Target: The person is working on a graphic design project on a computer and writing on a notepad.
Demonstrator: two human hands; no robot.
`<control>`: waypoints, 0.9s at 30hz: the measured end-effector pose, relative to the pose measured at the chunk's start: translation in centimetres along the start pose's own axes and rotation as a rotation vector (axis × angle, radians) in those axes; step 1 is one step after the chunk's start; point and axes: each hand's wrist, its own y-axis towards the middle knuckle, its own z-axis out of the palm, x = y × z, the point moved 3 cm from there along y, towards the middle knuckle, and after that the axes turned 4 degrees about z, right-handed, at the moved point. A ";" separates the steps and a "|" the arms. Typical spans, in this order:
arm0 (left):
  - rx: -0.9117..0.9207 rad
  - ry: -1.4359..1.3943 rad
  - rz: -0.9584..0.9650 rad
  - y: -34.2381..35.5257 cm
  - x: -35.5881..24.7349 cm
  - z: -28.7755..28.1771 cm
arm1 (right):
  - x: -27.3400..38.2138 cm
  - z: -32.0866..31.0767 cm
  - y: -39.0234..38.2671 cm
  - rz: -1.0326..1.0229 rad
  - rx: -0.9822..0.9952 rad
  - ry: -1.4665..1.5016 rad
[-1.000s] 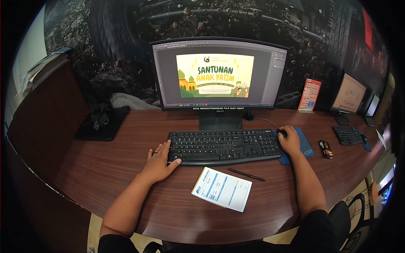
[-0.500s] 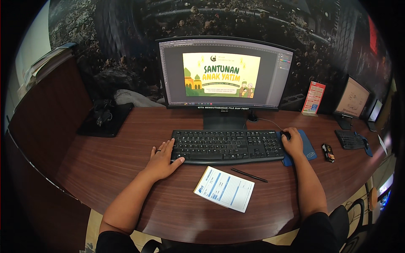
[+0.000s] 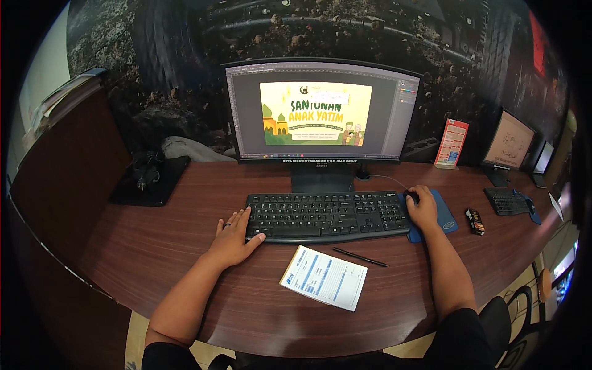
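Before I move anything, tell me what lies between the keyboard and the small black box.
The head view shows the blue mat there, with the right hand on the mouse; a strip of bare desk separates mat from box.

- The keyboard is long and black. It lies flat on the tabletop, touching the left hand.
- The mouse is dark. It sits on a blue pad, mostly hidden under the right hand.

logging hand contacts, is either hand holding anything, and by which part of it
The right hand holds the black mouse, its grip over the top; the left hand holds nothing, resting at the left end of the keyboard.
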 end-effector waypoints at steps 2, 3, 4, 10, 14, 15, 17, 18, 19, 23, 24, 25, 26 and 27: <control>-0.002 0.000 0.003 0.1 -0.1 0.0 | -0.2 -0.1 0.0 -0.047 -0.109 -0.001; -0.002 -0.006 -0.007 0.0 -0.2 -0.1 | -0.1 -0.2 0.0 -0.047 -0.110 -0.001; -0.001 -0.012 -0.017 -0.1 -0.2 -0.2 | 0.1 -0.1 -0.1 -0.035 -0.076 0.005; 0.009 -0.011 -0.021 -0.1 -0.4 -0.3 | 0.1 0.0 0.0 -0.024 -0.017 0.021; 0.007 0.010 -0.011 -0.1 0.0 -0.1 | 0.3 0.0 0.1 -0.043 -0.005 0.044; 0.010 0.015 -0.011 -0.1 0.0 0.0 | 0.3 -0.1 0.1 -0.043 -0.005 0.043; 0.014 0.018 -0.011 -0.1 -0.1 -0.1 | 0.3 -0.1 0.0 -0.054 -0.010 0.041; 0.009 0.003 -0.012 -0.2 -0.2 -0.2 | 0.4 -0.1 0.0 -0.053 -0.009 0.041; 0.005 -0.013 -0.012 -0.2 -0.3 -0.2 | 0.6 -0.1 -0.1 -0.036 -0.005 0.041; 0.003 -0.014 -0.011 -0.1 -0.1 0.0 | 0.3 0.1 0.0 -0.026 0.000 0.048; -0.001 -0.013 -0.007 -0.1 -0.2 -0.1 | 0.3 0.0 0.0 -0.026 -0.002 0.048; -0.005 -0.011 -0.002 -0.1 -0.2 -0.2 | 0.3 -0.1 0.1 -0.029 0.000 0.048; -0.005 -0.011 -0.001 -0.1 -0.2 -0.2 | 0.3 -0.2 0.1 -0.032 0.003 0.049; -0.006 -0.010 -0.002 -0.1 -0.2 -0.2 | 0.4 -0.2 0.1 -0.030 0.005 0.049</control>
